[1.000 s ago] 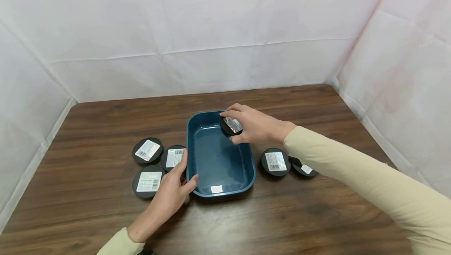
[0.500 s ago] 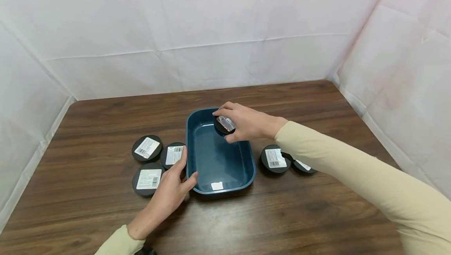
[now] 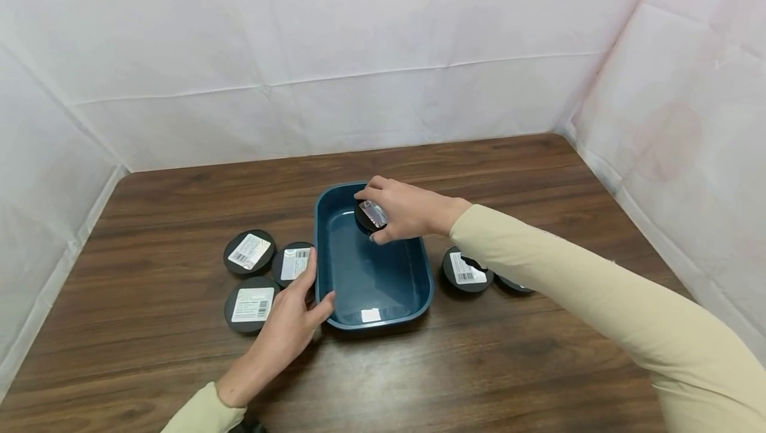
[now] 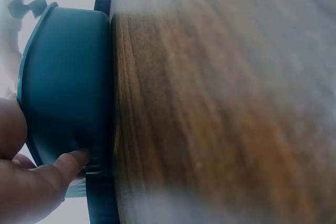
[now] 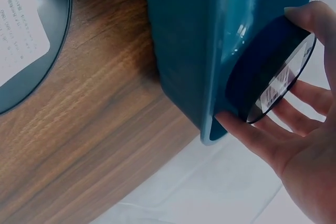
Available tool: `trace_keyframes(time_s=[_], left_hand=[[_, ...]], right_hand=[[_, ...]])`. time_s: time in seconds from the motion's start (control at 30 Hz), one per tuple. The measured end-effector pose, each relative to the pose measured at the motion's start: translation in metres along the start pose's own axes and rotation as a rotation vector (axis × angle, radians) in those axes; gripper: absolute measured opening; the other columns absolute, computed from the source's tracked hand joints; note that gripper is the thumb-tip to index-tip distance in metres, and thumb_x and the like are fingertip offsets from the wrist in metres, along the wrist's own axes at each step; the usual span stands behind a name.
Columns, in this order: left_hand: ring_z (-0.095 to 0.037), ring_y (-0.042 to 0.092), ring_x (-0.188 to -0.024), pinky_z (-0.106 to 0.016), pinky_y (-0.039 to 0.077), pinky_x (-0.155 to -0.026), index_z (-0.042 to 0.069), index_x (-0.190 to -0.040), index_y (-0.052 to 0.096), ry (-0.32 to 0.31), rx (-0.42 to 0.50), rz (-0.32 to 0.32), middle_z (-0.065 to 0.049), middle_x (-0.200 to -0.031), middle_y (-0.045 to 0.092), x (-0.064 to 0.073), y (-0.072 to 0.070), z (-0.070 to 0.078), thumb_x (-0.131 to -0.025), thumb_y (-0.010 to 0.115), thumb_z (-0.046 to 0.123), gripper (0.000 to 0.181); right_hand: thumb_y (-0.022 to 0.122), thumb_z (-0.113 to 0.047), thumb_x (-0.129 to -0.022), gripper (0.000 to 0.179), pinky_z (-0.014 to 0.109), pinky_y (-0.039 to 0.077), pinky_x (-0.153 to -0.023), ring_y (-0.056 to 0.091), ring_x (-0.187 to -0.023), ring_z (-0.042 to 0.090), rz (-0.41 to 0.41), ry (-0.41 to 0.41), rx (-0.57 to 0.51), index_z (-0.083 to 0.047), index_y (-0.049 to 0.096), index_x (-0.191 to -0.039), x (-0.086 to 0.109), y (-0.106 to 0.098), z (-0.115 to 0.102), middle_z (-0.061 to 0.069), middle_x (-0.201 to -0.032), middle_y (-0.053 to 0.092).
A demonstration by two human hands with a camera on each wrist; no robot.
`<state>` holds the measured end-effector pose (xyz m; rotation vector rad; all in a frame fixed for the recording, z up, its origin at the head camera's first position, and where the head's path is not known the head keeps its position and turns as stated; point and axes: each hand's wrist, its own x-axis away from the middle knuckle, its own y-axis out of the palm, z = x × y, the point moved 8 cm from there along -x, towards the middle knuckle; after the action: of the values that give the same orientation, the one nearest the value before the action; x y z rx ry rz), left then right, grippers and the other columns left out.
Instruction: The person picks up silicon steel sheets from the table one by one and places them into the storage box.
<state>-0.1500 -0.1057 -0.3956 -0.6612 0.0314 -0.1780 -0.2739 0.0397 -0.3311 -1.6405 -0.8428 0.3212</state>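
Observation:
A deep blue rectangular tray (image 3: 371, 270) stands on the table. My left hand (image 3: 286, 325) holds its near left side, thumb over the rim and fingers along the outer wall (image 4: 68, 72). Over the tray's far end, my right hand (image 3: 408, 209) grips a thick round black disc (image 3: 372, 216) with a silvery label, fingers and thumb around its edge. The right wrist view shows this disc (image 5: 262, 69) tilted inside the tray rim, one fingertip right at the rim.
Several similar black discs with white labels lie on the wooden table (image 3: 383, 380): a group (image 3: 250, 252) left of the tray, and two to its right, one beside the tray (image 3: 467, 272), another (image 3: 514, 285) partly under the right sleeve. White sheeting (image 3: 359, 54) surrounds the table.
My right hand has moved left with the black disc, further over the tray's far end. The left hand has stayed at the tray's side.

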Motion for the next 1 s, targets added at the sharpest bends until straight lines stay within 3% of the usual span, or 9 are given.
trace_keyframes(time_s=[0.17, 1.0], left_hand=[[-0.031, 0.050, -0.137, -0.045, 0.049, -0.104, 0.002, -0.160, 0.012, 0.027, 0.012, 0.015, -0.025, -0.158, 0.035, 0.000, -0.001, 0.003, -0.099, 0.059, 0.014, 0.078], [-0.030, 0.052, -0.136, -0.043, 0.051, -0.101, 0.007, -0.161, 0.008, -0.028, 0.032, -0.025, -0.023, -0.159, 0.035, 0.002, 0.004, 0.000, -0.101, 0.058, 0.017, 0.079]], right_hand=[[0.073, -0.035, -0.091, 0.076, 0.040, 0.051, -0.103, 0.057, -0.121, 0.024, -0.022, -0.010, 0.036, -0.010, 0.039, -0.154, -0.002, 0.005, 0.000, 0.013, -0.150, 0.043], [0.073, -0.038, -0.090, 0.074, 0.037, 0.052, -0.098, 0.060, -0.111, 0.022, -0.039, -0.015, 0.079, -0.009, 0.043, -0.151, -0.017, 0.026, -0.003, 0.013, -0.144, 0.050]])
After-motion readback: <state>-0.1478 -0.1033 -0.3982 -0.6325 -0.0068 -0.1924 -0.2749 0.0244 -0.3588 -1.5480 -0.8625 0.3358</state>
